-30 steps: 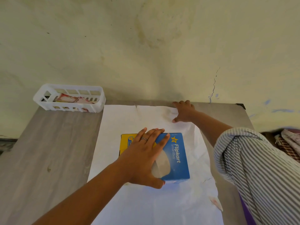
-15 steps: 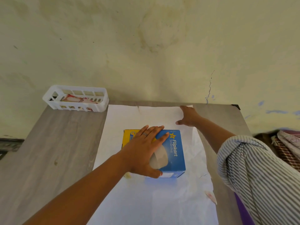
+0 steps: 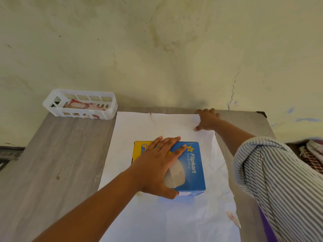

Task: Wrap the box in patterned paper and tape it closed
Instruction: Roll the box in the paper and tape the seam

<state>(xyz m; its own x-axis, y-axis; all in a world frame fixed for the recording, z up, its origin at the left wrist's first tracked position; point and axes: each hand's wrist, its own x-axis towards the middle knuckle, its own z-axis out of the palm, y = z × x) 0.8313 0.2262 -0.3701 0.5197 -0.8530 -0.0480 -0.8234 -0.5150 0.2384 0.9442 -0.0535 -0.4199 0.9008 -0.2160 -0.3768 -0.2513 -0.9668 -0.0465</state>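
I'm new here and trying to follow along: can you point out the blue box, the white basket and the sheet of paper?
blue box (image 3: 194, 165): head view, on its blue top face near the lettering.
white basket (image 3: 108, 111): head view, on its right end wall.
sheet of paper (image 3: 125, 137): head view, on a bare patch left of the box.

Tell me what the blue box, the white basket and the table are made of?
Blue box: probably glossy printed cardboard, with sharp folded edges. White basket: looks like moulded plastic, smooth with slotted walls. Table: grey wood grain, matte; whether real wood or laminate is unclear.
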